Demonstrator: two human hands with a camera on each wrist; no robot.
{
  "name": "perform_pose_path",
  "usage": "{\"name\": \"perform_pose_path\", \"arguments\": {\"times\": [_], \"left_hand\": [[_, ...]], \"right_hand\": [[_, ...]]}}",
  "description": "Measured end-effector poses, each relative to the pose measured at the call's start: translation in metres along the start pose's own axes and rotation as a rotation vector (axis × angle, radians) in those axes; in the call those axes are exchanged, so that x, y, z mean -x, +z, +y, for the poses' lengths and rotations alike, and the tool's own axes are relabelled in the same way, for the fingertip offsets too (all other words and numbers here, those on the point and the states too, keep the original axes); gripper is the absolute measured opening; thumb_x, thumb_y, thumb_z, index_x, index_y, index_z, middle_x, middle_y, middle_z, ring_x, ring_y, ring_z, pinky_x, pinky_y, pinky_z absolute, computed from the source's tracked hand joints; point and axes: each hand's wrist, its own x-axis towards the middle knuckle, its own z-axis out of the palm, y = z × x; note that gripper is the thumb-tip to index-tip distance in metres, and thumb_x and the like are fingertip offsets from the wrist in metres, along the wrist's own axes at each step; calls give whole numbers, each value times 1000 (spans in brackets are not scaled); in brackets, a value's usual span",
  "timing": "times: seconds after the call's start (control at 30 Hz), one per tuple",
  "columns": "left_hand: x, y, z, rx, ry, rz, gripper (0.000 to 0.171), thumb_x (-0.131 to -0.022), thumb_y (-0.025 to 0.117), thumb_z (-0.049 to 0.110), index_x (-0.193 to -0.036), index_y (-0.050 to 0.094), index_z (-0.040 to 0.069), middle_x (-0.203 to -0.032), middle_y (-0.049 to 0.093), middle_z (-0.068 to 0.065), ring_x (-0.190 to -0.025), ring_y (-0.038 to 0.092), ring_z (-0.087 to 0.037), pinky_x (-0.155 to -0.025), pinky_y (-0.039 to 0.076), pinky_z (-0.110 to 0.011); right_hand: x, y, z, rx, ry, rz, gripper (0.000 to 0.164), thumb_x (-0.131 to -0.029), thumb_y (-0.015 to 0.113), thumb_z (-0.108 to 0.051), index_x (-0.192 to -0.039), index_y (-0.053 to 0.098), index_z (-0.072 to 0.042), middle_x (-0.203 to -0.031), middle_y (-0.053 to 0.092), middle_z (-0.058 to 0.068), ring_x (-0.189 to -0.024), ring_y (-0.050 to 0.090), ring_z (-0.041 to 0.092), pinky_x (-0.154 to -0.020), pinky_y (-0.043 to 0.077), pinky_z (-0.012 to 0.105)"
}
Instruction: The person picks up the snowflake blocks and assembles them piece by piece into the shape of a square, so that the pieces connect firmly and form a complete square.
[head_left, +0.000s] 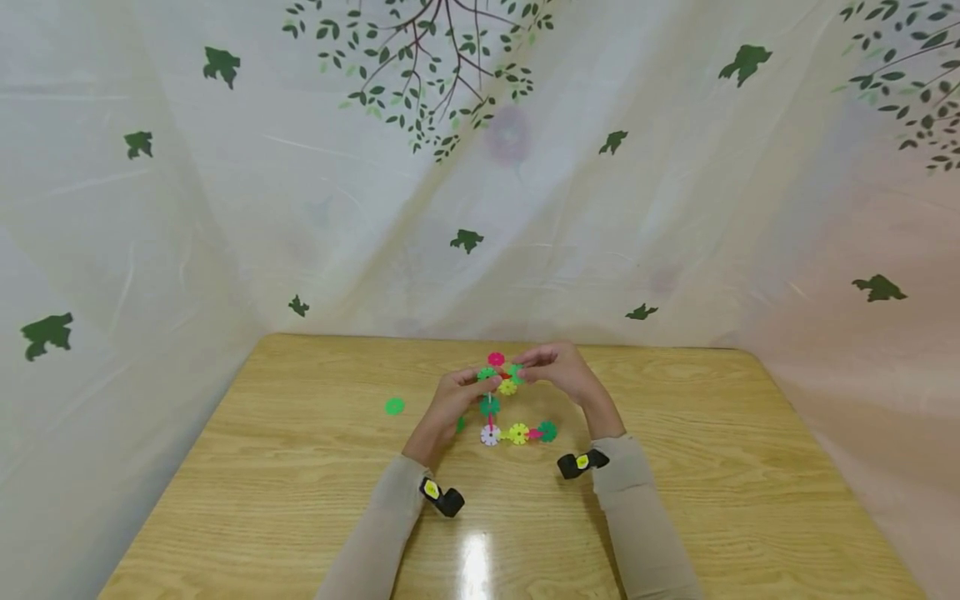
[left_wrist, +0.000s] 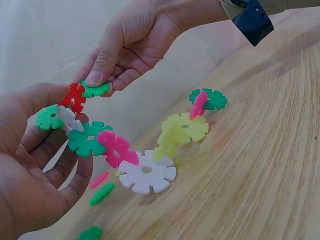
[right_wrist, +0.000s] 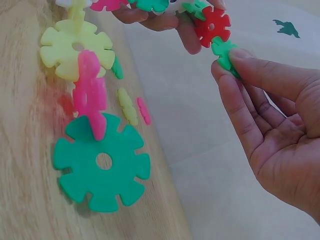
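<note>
A chain of notched plastic discs point(left_wrist: 147, 172) in green, white, pink, yellow and red is linked slot to slot. My left hand point(head_left: 453, 396) holds one end of it, its fingers around the light green disc point(left_wrist: 48, 118) and white disc there. Between thumb and forefinger, my right hand point(right_wrist: 280, 105) pinches a small green disc point(right_wrist: 223, 52), which meets the edge of the red disc point(right_wrist: 214, 26). The chain's other end runs down along the table to a dark green disc point(right_wrist: 104, 161) with an upright pink disc point(right_wrist: 90, 95) in its slot.
A loose green disc point(head_left: 394, 406) lies on the wooden table point(head_left: 300, 500), left of my left hand. Behind the chain lie a yellow disc point(right_wrist: 127, 106) and a pink disc point(right_wrist: 143, 111). A pale curtain with leaf prints point(head_left: 360, 275) stands behind the table's far edge.
</note>
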Motion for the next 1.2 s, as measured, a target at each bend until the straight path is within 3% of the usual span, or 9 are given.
{"name": "perform_pose_path", "arguments": {"times": [0.23, 0.43, 0.53, 0.67, 0.8, 0.9, 1.0, 1.13, 1.2], "left_hand": [[2, 1, 2, -8, 41, 12, 28, -93, 76, 23, -110, 77, 1, -90, 74, 5, -101, 68, -30, -81, 55, -27], [5, 2, 4, -19, 67, 16, 25, -93, 76, 25, -105, 79, 3, -95, 77, -6, -105, 66, -39, -81, 54, -28], [5, 3, 6, -12, 61, 9, 25, -93, 76, 23, -106, 79, 2, -94, 77, -3, -106, 65, -41, -81, 54, -28], [4, 4, 7, -5, 49, -7, 25, -93, 76, 22, -108, 78, 2, -90, 75, 4, -108, 63, -42, -84, 54, -29], [3, 2, 8, -20, 41, -27, 26, -93, 76, 22, -110, 77, 3, -93, 75, 6, -105, 67, -33, -88, 54, -30], [2, 1, 8, -28, 31, -41, 26, -94, 75, 21, -113, 77, 4, -97, 76, 4, -99, 69, -18, -88, 54, -29], [1, -1, 8, -28, 34, -57, 26, -95, 73, 18, -116, 75, 2, -102, 77, -4, -94, 70, -12, -88, 55, -29], [2, -1, 8, -33, 37, -66, 29, -96, 71, 15, -119, 72, -3, -100, 76, -6, -90, 69, -12, -86, 56, -30], [2, -1, 9, -35, 29, -63, 30, -96, 71, 15, -119, 71, -3, -95, 74, 0, -89, 68, -12, -86, 56, -30]], "right_hand": [[-1, 0, 4, -30, -43, 10, 22, -88, 76, 2, -108, 73, 11, -89, 76, 18, -74, 72, 15, -77, 62, 41], [0, 2, 3, -42, -58, 20, 20, -88, 74, 5, -107, 73, 12, -94, 72, 31, -72, 72, 15, -76, 62, 44], [0, 2, 0, -32, -54, 19, 21, -88, 74, 4, -107, 73, 12, -91, 74, 26, -71, 71, 13, -78, 62, 47], [0, 0, -2, -23, -37, 13, 23, -88, 76, 0, -108, 73, 10, -84, 76, 8, -72, 70, 12, -83, 59, 56], [-1, -2, -3, -33, -27, -2, 24, -88, 77, -3, -109, 74, 8, -81, 75, -4, -74, 71, 14, -87, 57, 61], [-1, -2, -2, -31, -36, -22, 25, -89, 77, -4, -111, 74, 8, -83, 76, -4, -79, 73, 23, -88, 56, 63], [-2, -1, -1, -23, -37, -41, 25, -89, 77, -5, -111, 73, 8, -86, 76, -2, -82, 73, 26, -88, 56, 62], [-4, 2, -2, -17, -25, -58, 26, -89, 76, -4, -112, 73, 8, -91, 76, 4, -81, 71, 18, -87, 60, 53], [-5, 3, -4, -11, -13, -70, 27, -90, 76, -4, -114, 71, 9, -94, 75, 7, -82, 70, 13, -89, 60, 52]]}}
